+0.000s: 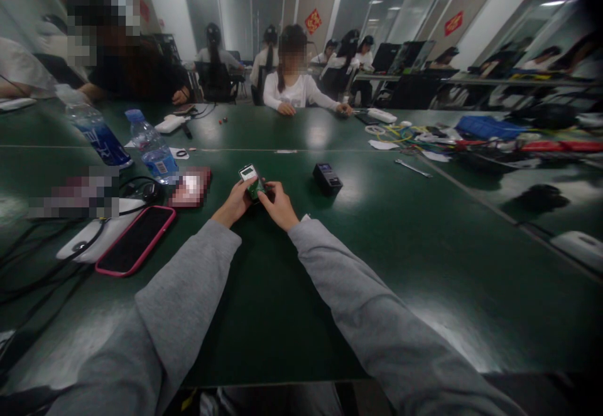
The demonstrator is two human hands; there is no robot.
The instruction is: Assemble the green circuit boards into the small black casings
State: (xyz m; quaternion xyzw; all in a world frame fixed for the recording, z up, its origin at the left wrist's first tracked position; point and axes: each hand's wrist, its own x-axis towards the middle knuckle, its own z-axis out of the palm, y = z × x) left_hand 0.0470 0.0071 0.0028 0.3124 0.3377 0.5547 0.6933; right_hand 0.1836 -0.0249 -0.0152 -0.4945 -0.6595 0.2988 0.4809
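Both hands meet over the middle of the green table around a small device with a pale panel and a green circuit board. My left hand is closed on its left side, thumb across the face. On the right edge, the fingers and thumb of my right hand press against the same device. Its lower part is partly covered by my fingers. A small black box-shaped device stands to the right of my right hand, apart from it.
Left lie a phone in a pink case, a white flat case and cables; two plastic bottles stand behind them. A wrench, a blue bin and tangled wires lie right. A person in white sits opposite.
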